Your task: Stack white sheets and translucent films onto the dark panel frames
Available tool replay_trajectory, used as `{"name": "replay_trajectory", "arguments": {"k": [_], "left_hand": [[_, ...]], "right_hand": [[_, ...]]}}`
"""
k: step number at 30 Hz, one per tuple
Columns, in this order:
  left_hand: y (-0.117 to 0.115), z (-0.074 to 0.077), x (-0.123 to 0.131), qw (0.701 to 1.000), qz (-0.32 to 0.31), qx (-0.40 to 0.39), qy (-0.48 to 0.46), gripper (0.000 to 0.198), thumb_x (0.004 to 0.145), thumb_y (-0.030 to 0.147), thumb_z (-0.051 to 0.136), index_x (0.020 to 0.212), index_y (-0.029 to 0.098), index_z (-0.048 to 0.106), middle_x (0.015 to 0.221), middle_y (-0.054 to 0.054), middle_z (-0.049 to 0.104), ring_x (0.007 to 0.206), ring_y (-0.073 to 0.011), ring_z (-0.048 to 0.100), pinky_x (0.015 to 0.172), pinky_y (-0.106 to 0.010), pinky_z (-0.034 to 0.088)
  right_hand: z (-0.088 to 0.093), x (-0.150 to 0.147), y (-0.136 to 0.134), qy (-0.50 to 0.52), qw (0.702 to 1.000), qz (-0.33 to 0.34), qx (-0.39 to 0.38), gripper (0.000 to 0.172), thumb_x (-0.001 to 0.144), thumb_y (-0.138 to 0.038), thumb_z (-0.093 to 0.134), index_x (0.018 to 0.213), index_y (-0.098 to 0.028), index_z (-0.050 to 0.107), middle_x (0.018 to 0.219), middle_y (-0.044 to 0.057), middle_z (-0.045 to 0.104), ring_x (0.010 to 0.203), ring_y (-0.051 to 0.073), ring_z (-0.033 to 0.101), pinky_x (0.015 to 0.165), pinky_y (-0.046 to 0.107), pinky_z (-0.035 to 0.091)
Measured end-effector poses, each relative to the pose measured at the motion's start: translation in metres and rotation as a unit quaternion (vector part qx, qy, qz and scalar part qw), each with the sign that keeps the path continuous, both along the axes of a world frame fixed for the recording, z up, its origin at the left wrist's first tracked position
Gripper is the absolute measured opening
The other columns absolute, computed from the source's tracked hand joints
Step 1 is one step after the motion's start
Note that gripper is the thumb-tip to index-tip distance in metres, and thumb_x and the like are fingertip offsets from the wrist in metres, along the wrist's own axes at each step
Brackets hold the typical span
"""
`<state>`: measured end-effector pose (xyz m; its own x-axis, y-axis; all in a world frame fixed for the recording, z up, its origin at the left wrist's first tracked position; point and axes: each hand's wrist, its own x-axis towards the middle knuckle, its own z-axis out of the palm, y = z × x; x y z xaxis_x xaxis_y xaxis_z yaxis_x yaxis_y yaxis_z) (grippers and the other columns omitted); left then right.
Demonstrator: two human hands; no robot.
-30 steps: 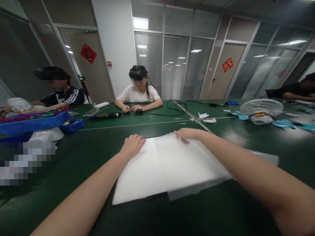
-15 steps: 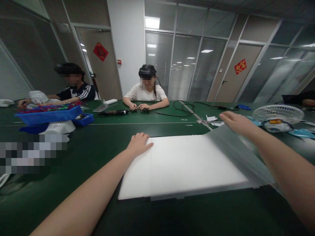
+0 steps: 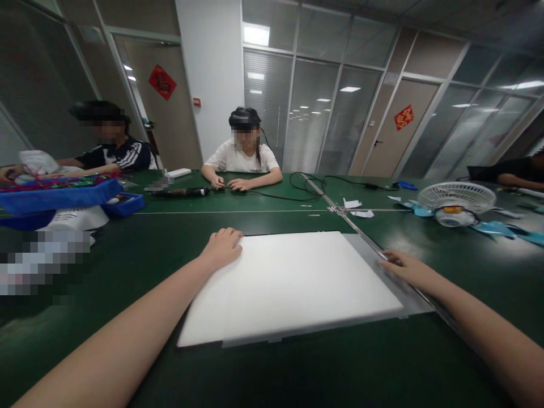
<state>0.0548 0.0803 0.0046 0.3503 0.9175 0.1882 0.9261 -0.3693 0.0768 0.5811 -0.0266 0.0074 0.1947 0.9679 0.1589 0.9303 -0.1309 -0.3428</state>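
A flat white rectangular panel [image 3: 293, 277] lies on the green table, with a translucent plastic film [image 3: 389, 286] reaching past its right side. My left hand [image 3: 221, 248] rests on the panel's far left edge, fingers stretched out and lying over it. At the film's right edge is my right hand [image 3: 403, 267], its fingers bent and close together at that edge. The fingertips are partly hidden, but they appear to pinch the film. Along the panel's near edge a strip of film sticks out.
A metal strip [image 3: 361, 232] runs across the green table [image 3: 272, 374] beside the film. To the right stand a white fan grille [image 3: 457, 197] and blue fan blades [image 3: 495, 228]. Blue trays [image 3: 59, 198] of wires sit left. Two people sit opposite; another is at far right.
My right hand has come down with the film, which was raised and now lies nearly flat. My left hand stays at the panel's left edge, and the view has shifted slightly.
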Motion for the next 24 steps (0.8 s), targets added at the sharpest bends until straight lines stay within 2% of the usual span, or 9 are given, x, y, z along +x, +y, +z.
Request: {"name": "replay_trajectory", "arguments": {"k": [6, 9, 12, 14, 18, 21, 24], "left_hand": [[0.002, -0.003, -0.003, 1.000, -0.007, -0.001, 0.003, 0.042, 0.083, 0.022, 0.035, 0.120, 0.023, 0.056, 0.124, -0.009, 0.056, 0.115, -0.0271, 0.047, 0.092, -0.042, 0.037], [0.003, -0.003, -0.002, 1.000, -0.006, -0.001, 0.002, 0.042, 0.083, 0.022, 0.035, 0.120, 0.023, 0.056, 0.123, -0.010, 0.057, 0.115, -0.0275, 0.048, 0.092, -0.042, 0.037], [0.002, -0.002, -0.001, 1.000, -0.007, 0.000, -0.001, 0.041, 0.084, 0.028, 0.037, 0.119, 0.022, 0.056, 0.123, -0.010, 0.057, 0.115, -0.0284, 0.048, 0.092, -0.043, 0.037], [0.001, -0.001, -0.001, 1.000, -0.008, 0.001, -0.002, 0.040, 0.085, 0.032, 0.037, 0.119, 0.022, 0.057, 0.122, -0.010, 0.057, 0.115, -0.0288, 0.048, 0.093, -0.044, 0.037], [0.000, 0.000, 0.000, 1.000, -0.007, 0.002, 0.002, 0.040, 0.085, 0.033, 0.038, 0.118, 0.022, 0.057, 0.121, -0.010, 0.057, 0.114, -0.0284, 0.048, 0.093, -0.043, 0.037], [0.001, 0.001, -0.001, 1.000, -0.008, 0.000, 0.007, 0.039, 0.085, 0.031, 0.037, 0.118, 0.023, 0.057, 0.120, -0.009, 0.058, 0.113, -0.0273, 0.049, 0.093, -0.042, 0.038], [0.002, 0.002, -0.001, 1.000, -0.012, -0.006, 0.012, 0.039, 0.086, 0.030, 0.037, 0.118, 0.023, 0.056, 0.121, -0.009, 0.057, 0.113, -0.0271, 0.048, 0.093, -0.042, 0.038]], "right_hand": [[0.009, -0.031, 0.020, 0.038, 0.999, 0.004, -0.039, 0.052, 0.072, -0.051, 0.062, 0.109, -0.016, 0.067, 0.100, 0.013, 0.069, 0.087, 0.028, 0.065, 0.076, 0.037, 0.050], [0.009, -0.047, 0.026, 0.076, 0.996, -0.013, -0.038, 0.048, 0.071, -0.048, 0.063, 0.109, -0.018, 0.065, 0.091, 0.009, 0.068, 0.077, 0.023, 0.064, 0.066, 0.032, 0.048], [0.004, -0.059, 0.026, 0.165, 0.986, -0.031, -0.017, 0.046, 0.073, -0.043, 0.060, 0.112, -0.018, 0.060, 0.072, 0.002, 0.062, 0.060, 0.017, 0.057, 0.054, 0.028, 0.042], [0.001, -0.062, 0.022, 0.233, 0.972, -0.023, 0.003, 0.046, 0.074, -0.040, 0.058, 0.115, -0.018, 0.056, 0.064, -0.002, 0.057, 0.055, 0.015, 0.053, 0.052, 0.027, 0.040], [0.001, -0.060, 0.012, 0.316, 0.948, -0.013, 0.035, 0.048, 0.074, -0.041, 0.058, 0.117, -0.018, 0.055, 0.065, -0.002, 0.058, 0.054, 0.014, 0.051, 0.051, 0.027, 0.040], [0.000, -0.057, 0.010, 0.328, 0.943, -0.016, 0.043, 0.049, 0.074, -0.042, 0.059, 0.116, -0.018, 0.056, 0.067, -0.001, 0.059, 0.052, 0.013, 0.048, 0.049, 0.027, 0.038], [-0.003, -0.055, 0.012, 0.304, 0.952, -0.001, 0.038, 0.045, 0.074, -0.044, 0.060, 0.111, -0.019, 0.060, 0.061, -0.003, 0.053, 0.050, 0.012, 0.046, 0.048, 0.026, 0.036]]}}
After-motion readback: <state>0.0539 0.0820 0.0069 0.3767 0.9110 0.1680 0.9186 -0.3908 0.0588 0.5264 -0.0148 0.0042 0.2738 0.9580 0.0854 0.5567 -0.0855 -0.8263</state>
